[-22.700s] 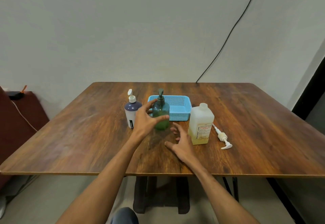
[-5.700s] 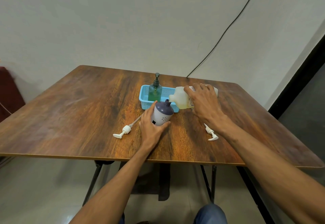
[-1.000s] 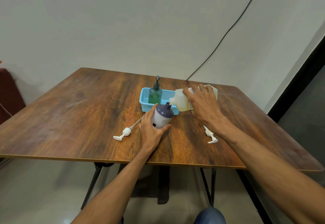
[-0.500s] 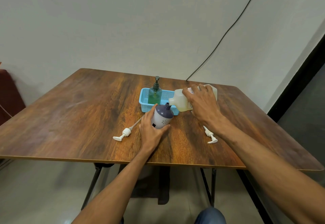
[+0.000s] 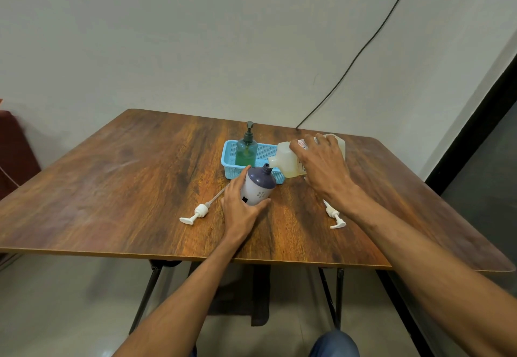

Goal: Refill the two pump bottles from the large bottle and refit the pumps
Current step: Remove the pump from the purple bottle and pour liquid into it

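My left hand (image 5: 240,205) grips the white bottle with the purple shoulder (image 5: 258,186), tilted to the right, its neck uncapped. My right hand (image 5: 321,166) holds the large translucent bottle (image 5: 288,162) tipped on its side, its mouth right at the purple bottle's neck. Yellowish liquid lies in the large bottle's lower part. The green pump bottle (image 5: 246,151), pump fitted, stands upright in the blue basket (image 5: 228,158). One white pump (image 5: 200,211) lies loose on the table left of my left hand. A second white pump (image 5: 334,216) lies under my right forearm.
The wooden table (image 5: 112,188) stands against a pale wall; its front edge is near me. A black cable (image 5: 349,65) runs down the wall to the table's far right corner. A dark red seat (image 5: 14,155) sits at the far left.
Over the last second both hands hold the same pouring pose; the bottles have barely moved. Earlier the green bottle stood in front of the basket and both pumps were differently placed.
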### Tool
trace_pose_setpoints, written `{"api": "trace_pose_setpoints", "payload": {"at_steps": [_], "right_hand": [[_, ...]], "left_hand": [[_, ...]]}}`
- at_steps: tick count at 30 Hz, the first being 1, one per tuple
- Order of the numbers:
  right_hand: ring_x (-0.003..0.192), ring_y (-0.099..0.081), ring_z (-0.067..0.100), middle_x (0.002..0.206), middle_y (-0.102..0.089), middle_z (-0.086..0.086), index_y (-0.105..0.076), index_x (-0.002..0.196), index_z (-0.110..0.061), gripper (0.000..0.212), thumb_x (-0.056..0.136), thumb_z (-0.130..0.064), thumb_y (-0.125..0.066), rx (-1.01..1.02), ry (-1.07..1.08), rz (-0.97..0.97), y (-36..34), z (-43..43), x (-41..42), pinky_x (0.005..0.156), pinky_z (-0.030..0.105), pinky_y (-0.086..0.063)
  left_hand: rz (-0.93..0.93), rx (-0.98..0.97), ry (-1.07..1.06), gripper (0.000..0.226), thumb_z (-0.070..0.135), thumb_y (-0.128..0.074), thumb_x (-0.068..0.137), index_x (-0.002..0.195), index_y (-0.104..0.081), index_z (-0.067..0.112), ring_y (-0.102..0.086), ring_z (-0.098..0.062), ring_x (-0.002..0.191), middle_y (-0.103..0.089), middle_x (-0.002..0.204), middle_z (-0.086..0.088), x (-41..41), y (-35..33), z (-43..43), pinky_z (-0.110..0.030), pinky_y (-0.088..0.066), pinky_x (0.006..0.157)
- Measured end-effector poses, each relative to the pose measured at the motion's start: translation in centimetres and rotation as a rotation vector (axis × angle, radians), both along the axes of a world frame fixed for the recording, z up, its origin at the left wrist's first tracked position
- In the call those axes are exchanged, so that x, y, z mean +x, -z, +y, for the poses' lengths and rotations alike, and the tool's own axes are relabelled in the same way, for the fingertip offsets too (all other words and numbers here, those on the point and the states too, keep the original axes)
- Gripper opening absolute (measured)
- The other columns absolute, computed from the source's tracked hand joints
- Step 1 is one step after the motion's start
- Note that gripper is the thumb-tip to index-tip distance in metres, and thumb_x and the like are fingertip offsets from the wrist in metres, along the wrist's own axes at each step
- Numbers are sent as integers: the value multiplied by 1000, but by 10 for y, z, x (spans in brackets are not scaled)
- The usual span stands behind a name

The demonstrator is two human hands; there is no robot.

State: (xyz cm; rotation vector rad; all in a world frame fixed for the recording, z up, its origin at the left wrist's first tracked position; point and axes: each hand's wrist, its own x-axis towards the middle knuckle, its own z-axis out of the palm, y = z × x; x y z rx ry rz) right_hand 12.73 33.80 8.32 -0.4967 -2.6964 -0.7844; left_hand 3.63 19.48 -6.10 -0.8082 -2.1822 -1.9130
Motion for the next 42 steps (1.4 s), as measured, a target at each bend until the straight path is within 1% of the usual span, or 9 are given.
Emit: {"api": "trace_pose_setpoints", "payload": {"at_steps": [11, 17, 24, 34, 42], "right_hand": [[126, -50, 38, 138, -53, 16, -41, 142, -20, 70, 83, -23, -78, 4, -7, -10, -2, -1, 1, 106, 53, -38], [125, -50, 38, 137, -54, 16, -41, 140, -20, 66, 84, -20, -76, 13, -5, -14, -4, -2, 1, 104, 53, -39], [127, -49, 38, 139, -52, 16, -39, 142, -19, 66, 85, -20, -74, 18, -3, -25, -5, -2, 0, 106, 53, -38], [125, -50, 37, 137, -54, 15, -40, 140, -19, 63, 86, -20, -73, 32, -4, -22, -5, -2, -2, 104, 52, -38], [126, -49, 38, 138, -53, 16, -40, 141, -20, 67, 84, -22, -75, 39, -4, -29, -5, -1, -2, 106, 53, -38]], "left_hand": [[5, 1, -1, 91, 26, -91, 70, 148, -45, 16, -51, -19, 128, -56, 142, -5, 0, 0, 0, -51, -45, 108], [4, -5, 1, 92, 29, -91, 69, 148, -45, 21, -51, -16, 128, -55, 142, 0, 0, 1, 0, -52, -45, 108], [-3, 3, 3, 92, 28, -91, 70, 148, -45, 18, -52, -20, 129, -56, 143, -3, 0, 0, 0, -53, -46, 107], [13, -1, -5, 92, 28, -91, 69, 148, -45, 18, -52, -19, 128, -55, 143, -3, 0, -1, 0, -52, -46, 107], [-2, 2, 2, 91, 27, -91, 70, 148, -45, 17, -51, -19, 130, -55, 143, -4, 1, -1, 0, -52, -44, 109]]}}
